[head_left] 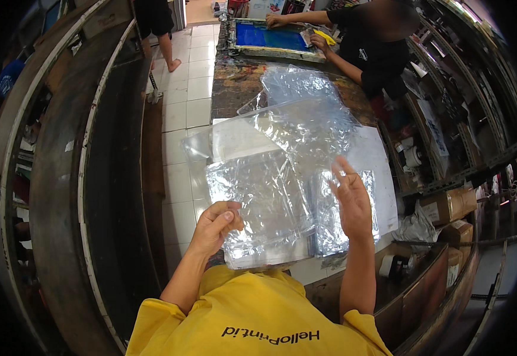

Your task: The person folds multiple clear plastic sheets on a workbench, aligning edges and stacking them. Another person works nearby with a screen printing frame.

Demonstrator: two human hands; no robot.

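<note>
My left hand (pixel 218 226) is closed, thumb pressed to the curled fingers, at the left edge of a shiny clear plastic sheet (pixel 258 196) on the near part of the table; the exact grip is hard to see through the glare. Fingers stretched out and slightly blurred, my right hand (pixel 354 204) is open over a stack of folded clear plastic (pixel 329 228). Beyond both hands, a large clear plastic sheet (pixel 312 127) spreads across the table, one corner reaching past its left edge. More crumpled clear plastic (pixel 297 83) lies farther back.
At the far end, a person in black (pixel 374 47) has both hands at a blue-meshed screen printing frame (pixel 270 37), a yellow thing near one hand. Dark shelving (pixel 110 148) runs along the left. Racks (pixel 448 107) and cardboard boxes (pixel 448 204) stand right. Another person's legs (pixel 165 47) show on the tiles.
</note>
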